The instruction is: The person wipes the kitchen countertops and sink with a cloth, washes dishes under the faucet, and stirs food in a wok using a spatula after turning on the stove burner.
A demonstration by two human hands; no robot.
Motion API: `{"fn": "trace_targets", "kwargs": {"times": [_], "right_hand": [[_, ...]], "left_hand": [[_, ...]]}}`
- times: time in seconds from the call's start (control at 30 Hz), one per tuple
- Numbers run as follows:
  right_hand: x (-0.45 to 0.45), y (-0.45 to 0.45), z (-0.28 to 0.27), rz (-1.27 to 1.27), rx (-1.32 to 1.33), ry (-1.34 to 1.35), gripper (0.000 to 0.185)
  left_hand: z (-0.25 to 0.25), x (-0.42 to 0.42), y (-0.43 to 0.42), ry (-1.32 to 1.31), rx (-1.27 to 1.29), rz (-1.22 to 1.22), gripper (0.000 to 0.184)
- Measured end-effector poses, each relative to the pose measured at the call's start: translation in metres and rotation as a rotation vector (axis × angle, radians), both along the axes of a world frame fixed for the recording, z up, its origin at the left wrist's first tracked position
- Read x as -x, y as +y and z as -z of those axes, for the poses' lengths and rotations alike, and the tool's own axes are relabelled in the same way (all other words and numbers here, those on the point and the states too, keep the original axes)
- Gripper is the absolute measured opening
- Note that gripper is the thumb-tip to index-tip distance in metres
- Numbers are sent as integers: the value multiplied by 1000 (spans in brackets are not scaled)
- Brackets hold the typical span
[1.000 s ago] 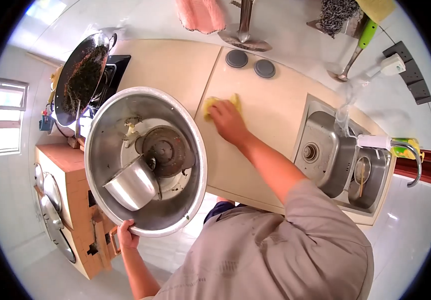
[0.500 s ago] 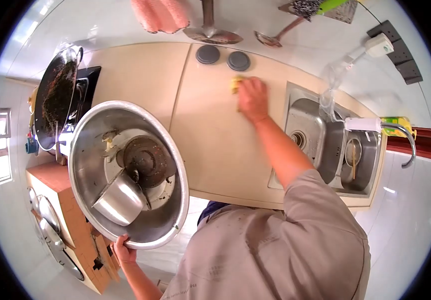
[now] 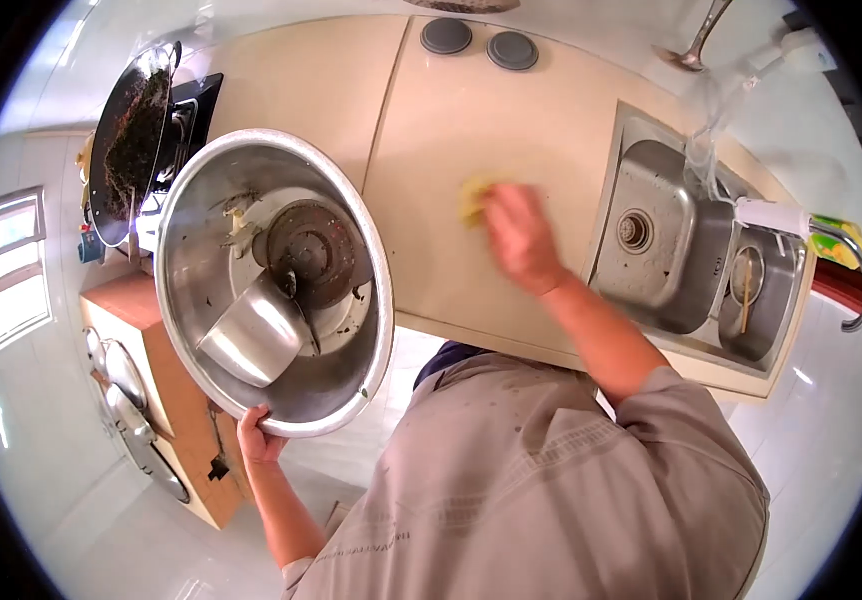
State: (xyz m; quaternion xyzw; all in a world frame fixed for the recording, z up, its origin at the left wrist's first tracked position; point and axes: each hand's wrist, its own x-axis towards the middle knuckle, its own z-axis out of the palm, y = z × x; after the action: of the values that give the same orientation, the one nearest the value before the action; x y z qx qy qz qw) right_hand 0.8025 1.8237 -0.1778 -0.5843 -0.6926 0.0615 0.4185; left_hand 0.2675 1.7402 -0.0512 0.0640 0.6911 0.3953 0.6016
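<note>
My left hand (image 3: 261, 436) grips the near rim of a large metal basin (image 3: 383, 330), which is tilted toward the camera beside the counter. Inside the basin lie a silver metal pot (image 3: 254, 335), a dark round lid or dish (image 3: 316, 252) and bits of food waste. My right hand (image 3: 521, 235), slightly blurred, presses a yellow cloth (image 3: 473, 200) on the beige countertop (image 3: 451, 265), left of the sink. Its fingers are partly over the cloth.
A double sink (image 3: 651, 225) with a faucet (image 3: 856, 275) is at the right; a strainer (image 3: 748, 275) lies in its smaller bowl. Two grey round lids (image 3: 513, 50) sit at the counter's back. A wok (image 3: 131, 145) stands on the stove at the left, above a brick-patterned cabinet (image 3: 136, 300).
My right hand and the cloth went toward the counter's back, then came back nearer the front edge. My left hand still holds the basin. The camera view has shifted.
</note>
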Motion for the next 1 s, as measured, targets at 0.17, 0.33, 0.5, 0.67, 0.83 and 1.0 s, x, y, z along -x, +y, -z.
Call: {"fn": "trace_targets", "kwargs": {"times": [0.17, 0.33, 0.5, 0.67, 0.83, 1.0], "right_hand": [[117, 4, 41, -316, 51, -88, 37], [97, 38, 49, -29, 67, -221, 41], [-59, 37, 58, 592, 131, -204, 28], [-215, -38, 82, 740, 237, -418, 14], [-135, -25, 34, 575, -152, -133, 5], [-28, 29, 23, 209, -116, -280, 17]], "left_hand": [[-3, 8, 2, -47, 83, 13, 30], [29, 49, -14, 33, -6, 16, 29], [28, 46, -12, 55, -35, 11, 29], [34, 50, -11, 20, -58, 29, 22], [37, 47, -16, 50, -137, -2, 28], [24, 26, -13, 5, -136, 67, 20]]}}
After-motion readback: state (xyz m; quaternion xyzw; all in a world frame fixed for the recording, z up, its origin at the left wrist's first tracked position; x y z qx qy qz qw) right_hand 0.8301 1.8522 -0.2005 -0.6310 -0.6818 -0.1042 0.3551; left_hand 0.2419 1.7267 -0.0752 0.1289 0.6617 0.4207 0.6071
